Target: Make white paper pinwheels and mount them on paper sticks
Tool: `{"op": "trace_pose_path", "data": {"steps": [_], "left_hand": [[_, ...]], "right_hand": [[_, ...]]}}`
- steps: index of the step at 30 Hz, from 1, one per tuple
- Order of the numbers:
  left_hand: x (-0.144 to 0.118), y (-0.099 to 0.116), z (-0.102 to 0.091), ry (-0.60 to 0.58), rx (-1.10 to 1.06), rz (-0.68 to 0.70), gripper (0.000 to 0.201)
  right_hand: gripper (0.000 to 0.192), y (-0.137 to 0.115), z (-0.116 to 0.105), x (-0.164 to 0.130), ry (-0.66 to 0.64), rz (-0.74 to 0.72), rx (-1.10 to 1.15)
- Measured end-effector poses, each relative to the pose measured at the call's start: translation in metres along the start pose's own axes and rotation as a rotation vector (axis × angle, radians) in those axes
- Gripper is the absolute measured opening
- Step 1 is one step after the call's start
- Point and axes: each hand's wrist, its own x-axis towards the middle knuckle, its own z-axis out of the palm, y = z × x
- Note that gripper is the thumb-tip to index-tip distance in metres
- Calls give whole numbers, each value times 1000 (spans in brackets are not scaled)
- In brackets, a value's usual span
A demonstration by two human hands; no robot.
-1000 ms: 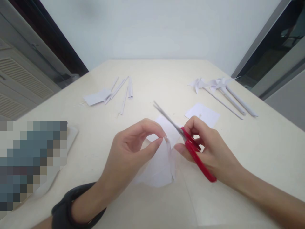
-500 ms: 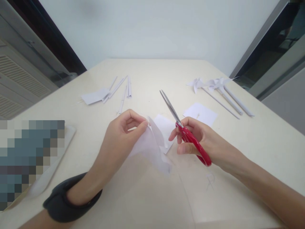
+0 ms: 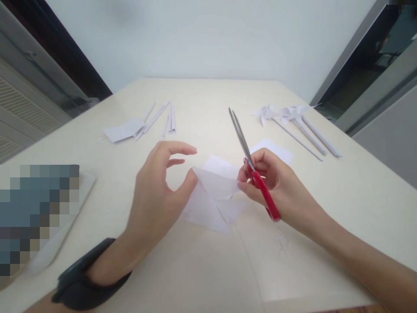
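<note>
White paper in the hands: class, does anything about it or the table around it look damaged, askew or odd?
The white paper shows a slit and lifted flaps. Scissors in the right hand point blades up, shut. Left hand pinches a corner. Nothing spilled.

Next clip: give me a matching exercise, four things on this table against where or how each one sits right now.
Things:
1. red-handled metal scissors
2. cut white paper sheet
3. white paper pinwheels on rolled sticks
4. loose rolled white paper sticks

Places or states:
A. far left of the table
B. between both hands, near the table's middle
C. far right of the table
D. held in the right hand, blades shut and pointing away

Pairs: 1-D, 2-B, 3-C, 4-A
</note>
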Motion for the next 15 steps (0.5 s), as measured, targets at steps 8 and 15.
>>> {"op": "trace_pose_path", "data": {"steps": [8, 15], "left_hand": [[-5, 4, -4, -317, -233, -113, 31], [-6, -4, -4, -546, -239, -412, 14]], "right_hand": [[30, 2, 5, -4, 16, -78, -115], [29, -7, -6, -4, -119, -35, 70]]}}
